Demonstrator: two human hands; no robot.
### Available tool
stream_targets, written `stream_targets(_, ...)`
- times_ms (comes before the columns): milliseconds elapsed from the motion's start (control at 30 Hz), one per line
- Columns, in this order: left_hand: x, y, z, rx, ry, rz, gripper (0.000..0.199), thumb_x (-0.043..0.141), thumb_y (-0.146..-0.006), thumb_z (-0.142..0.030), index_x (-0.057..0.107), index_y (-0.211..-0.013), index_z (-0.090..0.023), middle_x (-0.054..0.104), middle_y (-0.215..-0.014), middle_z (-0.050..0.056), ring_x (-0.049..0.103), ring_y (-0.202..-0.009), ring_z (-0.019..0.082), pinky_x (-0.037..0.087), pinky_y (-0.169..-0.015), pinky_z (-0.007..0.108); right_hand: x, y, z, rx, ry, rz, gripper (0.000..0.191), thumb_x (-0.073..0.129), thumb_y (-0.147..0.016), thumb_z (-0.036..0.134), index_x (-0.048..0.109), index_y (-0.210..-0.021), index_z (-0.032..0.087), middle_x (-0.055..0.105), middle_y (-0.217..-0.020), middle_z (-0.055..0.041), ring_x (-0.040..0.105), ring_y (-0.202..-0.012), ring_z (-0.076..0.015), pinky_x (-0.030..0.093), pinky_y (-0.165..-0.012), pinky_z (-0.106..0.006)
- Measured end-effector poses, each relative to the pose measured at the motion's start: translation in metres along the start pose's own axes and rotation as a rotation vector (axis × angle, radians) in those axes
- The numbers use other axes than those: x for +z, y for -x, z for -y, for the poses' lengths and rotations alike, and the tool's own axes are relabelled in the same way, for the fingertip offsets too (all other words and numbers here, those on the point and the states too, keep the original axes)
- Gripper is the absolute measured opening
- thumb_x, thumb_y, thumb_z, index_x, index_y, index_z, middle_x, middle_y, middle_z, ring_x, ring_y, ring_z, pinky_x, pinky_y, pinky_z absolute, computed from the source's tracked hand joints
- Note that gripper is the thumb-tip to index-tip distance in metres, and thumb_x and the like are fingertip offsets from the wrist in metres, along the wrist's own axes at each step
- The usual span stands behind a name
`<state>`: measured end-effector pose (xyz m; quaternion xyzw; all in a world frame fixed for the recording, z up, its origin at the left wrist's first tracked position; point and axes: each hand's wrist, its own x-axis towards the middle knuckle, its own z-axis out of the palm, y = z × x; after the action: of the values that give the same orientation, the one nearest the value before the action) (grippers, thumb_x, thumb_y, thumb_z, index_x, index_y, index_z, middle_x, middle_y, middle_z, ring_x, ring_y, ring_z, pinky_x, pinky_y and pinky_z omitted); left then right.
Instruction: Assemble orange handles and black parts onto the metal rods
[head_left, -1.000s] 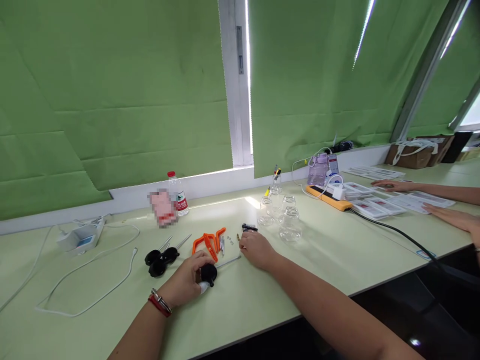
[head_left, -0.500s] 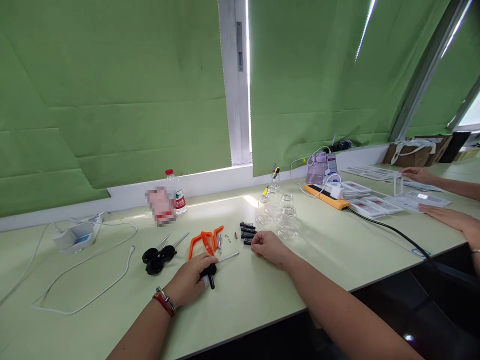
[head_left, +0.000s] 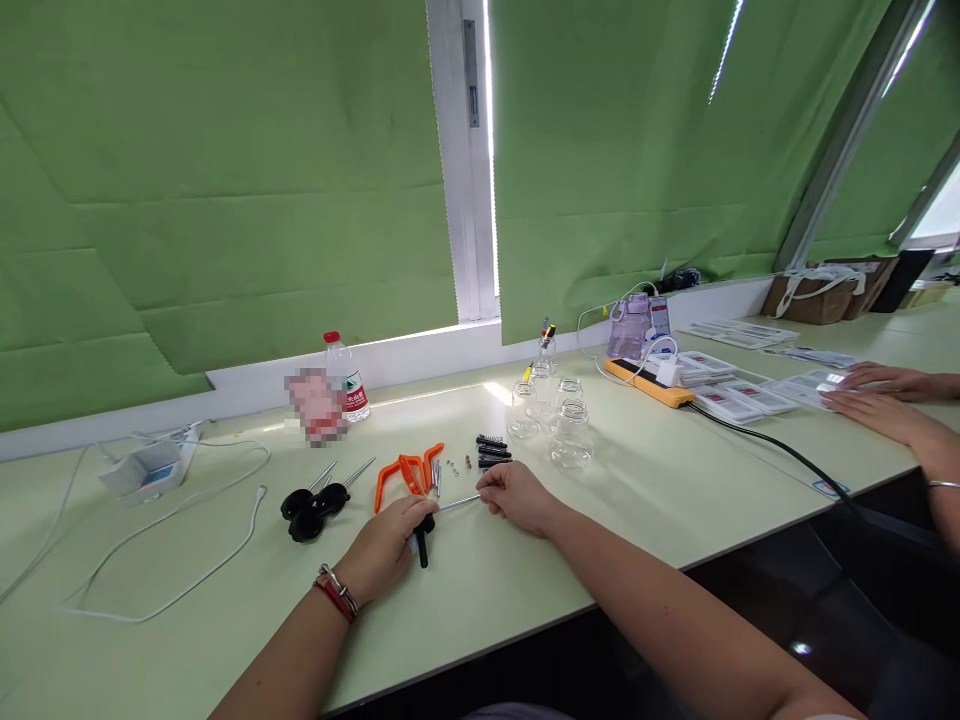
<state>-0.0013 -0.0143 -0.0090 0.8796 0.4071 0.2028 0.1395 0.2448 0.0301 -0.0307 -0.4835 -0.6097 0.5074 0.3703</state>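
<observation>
My left hand (head_left: 397,530) is closed round a black part with a thin metal rod (head_left: 459,503), which points to the right. A short black stem (head_left: 422,548) of that part sticks out below the fingers. At the rod's far tip my right hand (head_left: 516,497) is pinched shut; its fingertips hide whatever is between them. Just behind it lie several black ribbed pieces (head_left: 493,452), some with springs. Orange plastic handles (head_left: 409,474) lie beyond my left hand, beside metal pins (head_left: 436,478) and tiny metal pieces (head_left: 453,467). More black parts with metal rods (head_left: 313,508) rest to the left.
Glass jars (head_left: 571,437) stand behind my right hand. A water bottle (head_left: 354,385) stands at the back, and a white cable (head_left: 225,560) loops on the left. To the right are an orange power strip (head_left: 649,382), a black cord (head_left: 765,445) and a co-worker's hands (head_left: 877,400).
My right hand has moved left from the black pieces to the rod's tip. My left hand has barely moved. The co-worker's hands have come together over a sheet.
</observation>
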Motion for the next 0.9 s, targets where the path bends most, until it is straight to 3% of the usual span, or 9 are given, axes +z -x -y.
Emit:
stream_targets(100,-0.002,-0.001,-0.007,0.005,0.026,-0.007,0.059,0.038,-0.066,0.001,0.052,-0.117,-0.024,0.057,-0.117,0.008,0.054,-0.105,0.021,0.045,-0.09,0.038,0.002,0.0,0.001,-0.038,0.032,-0.032,0.003,0.059,-0.072,0.015,0.061,-0.072,0.016,0.057,-0.061,0.0028,0.051,-0.05,-0.0078,0.042,-0.051,-0.021)
stream_targets(300,-0.007,-0.001,-0.015,0.004,0.073,0.0,0.048,0.036,-0.068,-0.001,0.048,-0.109,-0.023,0.055,-0.109,0.007,0.053,-0.094,0.019,0.046,-0.083,0.033,0.0,0.005,0.007,0.043,-0.095,-0.056,0.009,0.059,-0.071,0.014,0.061,-0.08,0.015,0.059,-0.063,0.0017,0.048,-0.048,-0.0062,0.037,-0.046,-0.019)
stream_targets(533,-0.004,-0.001,-0.012,0.008,0.146,0.074,0.052,0.037,-0.063,0.001,0.053,-0.107,-0.022,0.049,-0.117,0.008,0.047,-0.106,0.02,0.041,-0.095,0.038,0.0,0.006,0.009,0.05,-0.167,-0.046,0.012,0.064,-0.068,0.018,0.061,-0.079,0.014,0.059,-0.062,0.0018,0.045,-0.047,-0.0056,0.035,-0.044,-0.019)
stream_targets(700,-0.007,0.0,-0.01,-0.02,0.203,0.161,0.053,0.043,-0.06,-0.003,0.054,-0.107,-0.025,0.046,-0.119,0.006,0.046,-0.106,0.021,0.042,-0.092,0.036,0.0,0.005,0.008,0.027,-0.162,-0.031,0.011,0.065,-0.066,0.017,0.061,-0.076,0.015,0.059,-0.062,0.002,0.046,-0.047,-0.0059,0.036,-0.046,-0.02)
stream_targets(833,-0.011,-0.001,-0.014,-0.036,0.251,0.177,0.032,0.053,-0.073,-0.019,0.053,-0.105,-0.023,0.048,-0.113,0.005,0.048,-0.1,0.021,0.043,-0.089,0.034,0.0,0.005,0.006,0.006,-0.178,-0.014,0.012,0.065,-0.065,0.016,0.061,-0.076,0.014,0.059,-0.063,0.0017,0.045,-0.047,-0.0057,0.038,-0.048,-0.02)
stream_targets(900,-0.01,-0.002,-0.015,-0.055,0.262,0.137,0.017,0.048,-0.082,-0.028,0.055,-0.096,-0.021,0.051,-0.103,0.005,0.05,-0.092,0.019,0.044,-0.086,0.033,0.0,0.004,0.005,0.006,-0.192,-0.006,0.012,0.066,-0.065,0.016,0.061,-0.076,0.014,0.06,-0.063,0.0015,0.045,-0.047,-0.0056,0.039,-0.049,-0.021)
